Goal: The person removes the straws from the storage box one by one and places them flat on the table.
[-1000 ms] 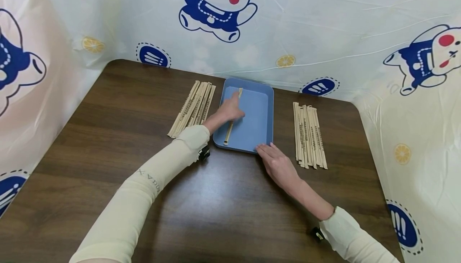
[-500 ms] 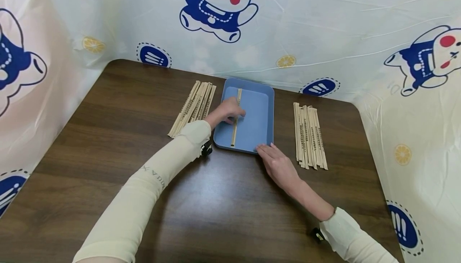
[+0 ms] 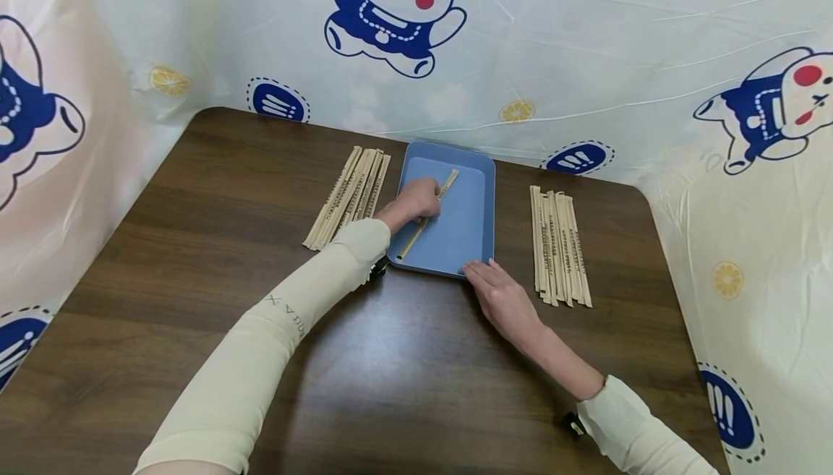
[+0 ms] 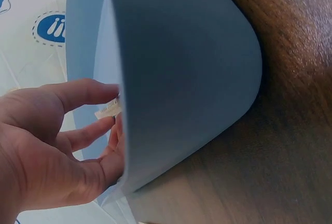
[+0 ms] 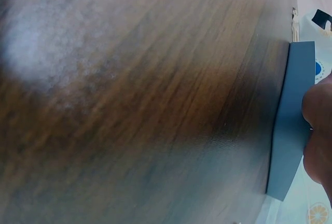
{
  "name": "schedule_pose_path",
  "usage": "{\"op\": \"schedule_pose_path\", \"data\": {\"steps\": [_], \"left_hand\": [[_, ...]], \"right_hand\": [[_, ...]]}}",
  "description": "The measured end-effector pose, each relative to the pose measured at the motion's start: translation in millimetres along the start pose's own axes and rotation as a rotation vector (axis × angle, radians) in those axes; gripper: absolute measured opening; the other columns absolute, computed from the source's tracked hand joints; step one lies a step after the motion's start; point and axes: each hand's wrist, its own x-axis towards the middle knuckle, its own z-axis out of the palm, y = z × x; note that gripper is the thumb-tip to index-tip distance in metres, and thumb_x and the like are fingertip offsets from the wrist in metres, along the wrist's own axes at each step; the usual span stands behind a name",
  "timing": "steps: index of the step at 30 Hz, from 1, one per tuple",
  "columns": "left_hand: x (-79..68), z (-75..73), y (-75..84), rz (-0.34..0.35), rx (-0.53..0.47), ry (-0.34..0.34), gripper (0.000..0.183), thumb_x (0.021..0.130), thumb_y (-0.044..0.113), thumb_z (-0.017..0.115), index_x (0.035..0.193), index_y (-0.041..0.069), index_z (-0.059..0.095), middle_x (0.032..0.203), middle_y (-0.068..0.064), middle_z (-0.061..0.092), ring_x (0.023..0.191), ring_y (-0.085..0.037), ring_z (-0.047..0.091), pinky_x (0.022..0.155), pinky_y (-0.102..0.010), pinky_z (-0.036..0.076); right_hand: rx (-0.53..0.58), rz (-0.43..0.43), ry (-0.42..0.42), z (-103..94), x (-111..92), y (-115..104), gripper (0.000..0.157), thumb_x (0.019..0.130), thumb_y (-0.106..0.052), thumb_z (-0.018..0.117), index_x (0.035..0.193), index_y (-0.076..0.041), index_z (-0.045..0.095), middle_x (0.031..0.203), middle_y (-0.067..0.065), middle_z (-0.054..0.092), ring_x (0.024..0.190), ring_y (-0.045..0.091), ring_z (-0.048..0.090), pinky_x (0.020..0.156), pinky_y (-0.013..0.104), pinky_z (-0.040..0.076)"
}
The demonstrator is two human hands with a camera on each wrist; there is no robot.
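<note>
A blue tray (image 3: 462, 233) lies on the wooden table, long side pointing away from me. Inside it, a thin tan paper-wrapped stick (image 3: 411, 240) with printed marks slants from near left to far right. My left hand (image 3: 419, 200) pinches the stick around its middle, over the tray's left half. The left wrist view shows the thumb and fingers of that hand (image 4: 57, 141) around a bit of the wrapper, partly hidden by the tray wall (image 4: 181, 53). At the tray's near right corner, my right hand (image 3: 504, 298) grips the rim with curled fingers.
One bunch of similar paper-wrapped sticks (image 3: 354, 189) lies left of the tray, partly behind my left forearm. Another bunch (image 3: 558, 247) lies to its right. A printed curtain (image 3: 553, 48) hangs around the table's back and sides.
The stick has turned in the tray: its far end has swung right and its near end is now left. My left hand has closed around it. My right hand stays put.
</note>
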Motion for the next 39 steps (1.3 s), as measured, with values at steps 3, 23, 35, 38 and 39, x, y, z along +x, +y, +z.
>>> {"op": "schedule_pose_path", "data": {"steps": [3, 23, 35, 38, 39], "left_hand": [[-0.3, 1.5, 0.1, 0.012, 0.018, 0.011, 0.045, 0.090, -0.001, 0.057, 0.135, 0.001, 0.058, 0.121, -0.020, 0.062, 0.050, -0.014, 0.049, 0.042, -0.023, 0.040], [-15.6, -14.9, -5.3, 0.010, -0.226, -0.026, 0.057, 0.095, 0.005, 0.056, 0.149, -0.001, 0.041, 0.139, -0.021, 0.050, 0.073, -0.020, 0.055, 0.064, -0.033, 0.052], [-31.8, -42.0, -19.1, 0.014, -0.355, 0.025, 0.051, 0.095, 0.005, 0.055, 0.145, 0.003, 0.046, 0.119, -0.019, 0.056, 0.058, -0.014, 0.046, 0.067, -0.041, 0.050], [-35.1, -48.2, -27.0, 0.021, -0.373, 0.028, 0.052, 0.094, 0.004, 0.054, 0.146, 0.003, 0.045, 0.113, -0.019, 0.057, 0.055, -0.013, 0.043, 0.068, -0.043, 0.049], [-36.0, -50.0, -29.9, 0.024, -0.378, 0.025, 0.053, 0.095, 0.004, 0.054, 0.146, 0.002, 0.044, 0.114, -0.019, 0.057, 0.055, -0.013, 0.043, 0.068, -0.043, 0.049]], "right_hand": [[0.002, -0.001, 0.000, 0.4, -0.7, -0.1, 0.044, 0.080, 0.014, 0.074, 0.123, 0.009, 0.066, 0.122, 0.021, 0.066, 0.114, 0.033, 0.063, 0.105, 0.048, 0.045], [-0.001, -0.011, 0.011, -0.1, -1.6, -0.2, 0.043, 0.080, 0.014, 0.073, 0.122, 0.009, 0.066, 0.121, 0.021, 0.067, 0.113, 0.034, 0.064, 0.104, 0.049, 0.046], [0.005, -0.006, 0.002, 0.6, -3.3, 0.5, 0.044, 0.080, 0.014, 0.072, 0.123, 0.008, 0.066, 0.122, 0.022, 0.066, 0.115, 0.034, 0.063, 0.105, 0.049, 0.045], [0.004, -0.009, 0.006, 0.1, -3.1, -0.1, 0.043, 0.080, 0.014, 0.073, 0.123, 0.008, 0.066, 0.121, 0.021, 0.067, 0.114, 0.034, 0.063, 0.105, 0.049, 0.045], [0.002, -0.010, 0.007, 0.1, -3.2, -0.2, 0.044, 0.080, 0.014, 0.073, 0.123, 0.008, 0.066, 0.121, 0.021, 0.067, 0.114, 0.034, 0.063, 0.105, 0.049, 0.045]]}}
